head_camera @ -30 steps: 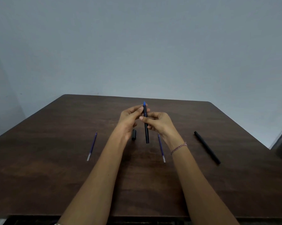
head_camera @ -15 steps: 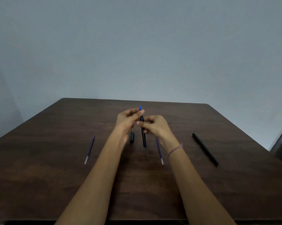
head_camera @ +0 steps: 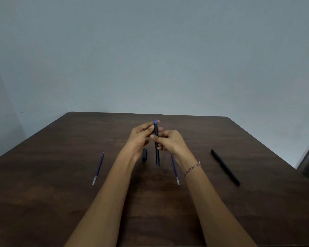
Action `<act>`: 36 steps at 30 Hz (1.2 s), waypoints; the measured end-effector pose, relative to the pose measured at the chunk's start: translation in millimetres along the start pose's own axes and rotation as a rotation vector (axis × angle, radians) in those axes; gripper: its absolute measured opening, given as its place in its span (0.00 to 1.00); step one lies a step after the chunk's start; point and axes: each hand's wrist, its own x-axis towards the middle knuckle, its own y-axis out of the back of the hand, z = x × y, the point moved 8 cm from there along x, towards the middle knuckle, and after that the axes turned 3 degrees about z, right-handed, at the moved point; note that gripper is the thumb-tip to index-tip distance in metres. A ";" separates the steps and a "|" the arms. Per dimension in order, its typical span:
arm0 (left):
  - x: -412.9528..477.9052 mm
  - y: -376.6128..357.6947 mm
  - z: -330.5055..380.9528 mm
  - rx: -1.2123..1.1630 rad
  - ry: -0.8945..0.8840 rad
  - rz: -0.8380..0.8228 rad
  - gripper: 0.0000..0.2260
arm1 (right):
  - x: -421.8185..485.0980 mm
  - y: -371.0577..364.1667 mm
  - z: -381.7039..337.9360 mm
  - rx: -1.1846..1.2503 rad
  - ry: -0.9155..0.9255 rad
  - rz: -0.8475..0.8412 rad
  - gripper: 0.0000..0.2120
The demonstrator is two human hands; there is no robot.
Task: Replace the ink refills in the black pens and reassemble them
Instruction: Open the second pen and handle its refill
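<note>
The worktop (head_camera: pixel 61 193) is used as a laying-out surface. The loose parts are spread in a row across its middle, so that each can be reached without another being disturbed.

Both forearms are stretched over it, and the hands are brought together above its centre. The left hand (head_camera: pixel 140 138) is closed on the upper end of the pen (head_camera: pixel 157 154), thumb in front and fingers behind. The right hand (head_camera: pixel 170 142) is pinched round the barrel just below. The pen is thus held nearly upright and clear of the worktop, with its lower end hanging free. This grip is judged to suit twisting the front section against the barrel, one part being steadied while the other is turned. Whether it is being tightened or loosened cannot be told.

A second pen (head_camera: pixel 225 167) is laid well apart to the right, presumably set aside until its turn. The left refill (head_camera: pixel 98 168) lies well out to the left. The right refill (head_camera: pixel 175 169) is laid just beside the right wrist and partly hidden by it. Which refill is spent cannot be told.

A cap (head_camera: pixel 144 155) is kept on the worktop just beside the left hand, probably for refitting. A bracelet (head_camera: pixel 192 168) is worn on the right wrist. The blue tip (head_camera: pixel 155 121) is left showing above the left fingers.
</note>
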 end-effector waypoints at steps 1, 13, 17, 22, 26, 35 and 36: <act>0.2 0.5 0.1 -0.013 -0.002 0.004 0.10 | -0.2 -0.2 -0.3 0.008 0.001 -0.002 0.06; -1.4 6.9 -3.8 -0.119 0.022 0.119 0.04 | -4.7 -5.1 -3.3 -0.129 0.037 -0.018 0.08; -0.9 4.8 -5.0 -0.114 0.061 0.080 0.08 | -5.0 -3.7 -4.2 -0.134 0.047 -0.010 0.06; 1.3 3.7 -7.0 -0.088 0.084 0.015 0.08 | -4.9 -3.7 -3.7 -0.106 0.035 -0.013 0.10; 1.7 8.7 -5.2 -0.095 0.061 0.039 0.08 | -6.3 -4.1 -4.7 -0.116 0.042 -0.023 0.11; 2.7 22.8 -1.5 -0.188 0.008 0.175 0.07 | -6.5 -6.2 -5.3 -0.112 0.041 -0.042 0.09; 2.7 24.3 -0.9 -0.194 0.001 0.186 0.07 | -6.3 -7.1 -4.3 -0.112 0.033 -0.049 0.09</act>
